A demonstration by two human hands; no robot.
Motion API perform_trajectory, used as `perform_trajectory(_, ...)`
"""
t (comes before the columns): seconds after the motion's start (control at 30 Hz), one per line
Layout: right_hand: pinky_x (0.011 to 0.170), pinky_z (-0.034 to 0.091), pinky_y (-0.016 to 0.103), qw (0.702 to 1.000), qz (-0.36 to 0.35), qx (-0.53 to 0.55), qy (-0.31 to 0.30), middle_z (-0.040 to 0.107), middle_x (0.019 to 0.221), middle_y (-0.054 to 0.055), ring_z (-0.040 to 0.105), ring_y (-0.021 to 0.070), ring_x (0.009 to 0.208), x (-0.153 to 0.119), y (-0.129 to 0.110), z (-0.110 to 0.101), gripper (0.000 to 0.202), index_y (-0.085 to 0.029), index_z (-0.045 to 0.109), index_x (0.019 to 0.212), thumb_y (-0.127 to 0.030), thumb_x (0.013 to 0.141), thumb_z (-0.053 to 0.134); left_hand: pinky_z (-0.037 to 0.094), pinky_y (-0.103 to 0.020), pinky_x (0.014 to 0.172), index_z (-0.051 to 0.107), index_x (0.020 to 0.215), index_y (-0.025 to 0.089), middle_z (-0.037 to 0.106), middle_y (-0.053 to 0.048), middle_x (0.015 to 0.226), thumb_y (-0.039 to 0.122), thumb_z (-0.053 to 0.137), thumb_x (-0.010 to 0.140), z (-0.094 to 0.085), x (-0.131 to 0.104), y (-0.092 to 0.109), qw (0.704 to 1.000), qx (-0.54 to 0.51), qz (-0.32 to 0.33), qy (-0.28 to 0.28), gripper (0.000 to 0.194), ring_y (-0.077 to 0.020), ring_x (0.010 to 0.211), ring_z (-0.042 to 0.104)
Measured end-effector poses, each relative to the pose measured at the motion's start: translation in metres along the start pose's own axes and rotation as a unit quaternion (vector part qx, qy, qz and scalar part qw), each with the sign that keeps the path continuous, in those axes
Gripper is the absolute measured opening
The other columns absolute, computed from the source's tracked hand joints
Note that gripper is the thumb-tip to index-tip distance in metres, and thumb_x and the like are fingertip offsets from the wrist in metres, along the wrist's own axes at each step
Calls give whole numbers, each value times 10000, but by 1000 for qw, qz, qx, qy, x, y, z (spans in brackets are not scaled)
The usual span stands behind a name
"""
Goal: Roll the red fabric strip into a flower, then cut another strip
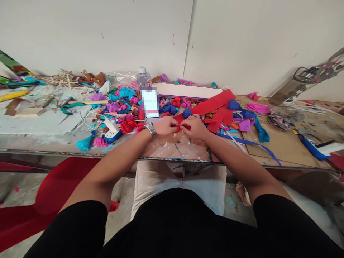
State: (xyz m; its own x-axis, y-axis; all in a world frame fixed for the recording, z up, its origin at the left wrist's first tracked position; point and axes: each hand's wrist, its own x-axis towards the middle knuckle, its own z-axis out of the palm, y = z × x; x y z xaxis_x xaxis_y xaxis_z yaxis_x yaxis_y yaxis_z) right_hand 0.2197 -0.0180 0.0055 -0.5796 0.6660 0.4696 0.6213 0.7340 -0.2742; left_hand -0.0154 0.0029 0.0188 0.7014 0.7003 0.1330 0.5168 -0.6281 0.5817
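My left hand [167, 125], with a metal watch [150, 129] on its wrist, has its fingers pinched close above the table's front part. Opposite it, my right hand [195, 128] is closed too, the fingertips of both hands almost meeting. Between them they grip a small piece of red crepe paper [180, 128], mostly hidden by the fingers. Long red paper strips [205, 107] lie just behind and to the right of my right hand. A crumpled dark blue paper piece [187, 113] rests on them.
A lit phone [149, 104] leans before a plastic bottle [144, 78]. Crumpled coloured paper pieces [126, 94] surround them. Left are a blue-white power socket [113, 135] and teal-handled pliers [70, 106]; right are a blue ribbon [258, 144], cardboard [285, 148] and a dark cylinder [288, 87].
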Motion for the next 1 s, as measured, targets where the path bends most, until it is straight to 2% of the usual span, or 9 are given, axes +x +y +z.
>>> perform_trajectory(0.17,935,369,449,1000,-8,17,-3,811,932,67,665,259,905,1,0,-1,200,-230,766,935,-348,979,612,302,-271,576,737,735,144,543,19,596,413,625,854,-1,1,-1,999,-39,-2,-3,314,-111,574,425)
perform_trajectory(0.37,927,405,438,1000,-1,18,6,809,924,74,680,265,904,1,2,2,199,-236,769,924,-346,977,612,297,-256,567,779,779,136,540,22,595,394,609,854,-2,0,-1,999,-33,-15,19,318,-104,580,417)
perform_trajectory(0.57,948,422,446,1000,-5,14,21,812,942,83,694,272,931,1,2,2,189,-232,778,962,-340,979,623,330,-249,566,812,835,127,608,13,619,382,626,830,-1,2,-3,997,-68,-37,26,315,-104,578,454)
perform_trajectory(0.83,1002,421,475,999,-36,4,20,825,1035,87,694,278,971,-2,2,3,225,-254,783,1031,-352,1014,582,365,-246,551,796,846,117,701,-14,687,332,614,756,-1,4,-2,988,-146,-58,7,295,-112,575,507)
perform_trajectory(1.0,1011,418,475,999,-36,-9,25,827,1050,87,699,274,975,-2,3,3,246,-255,787,1031,-357,1034,563,392,-259,595,777,830,128,677,-8,682,373,587,811,-1,5,-3,989,-137,-46,26,311,-128,613,536)
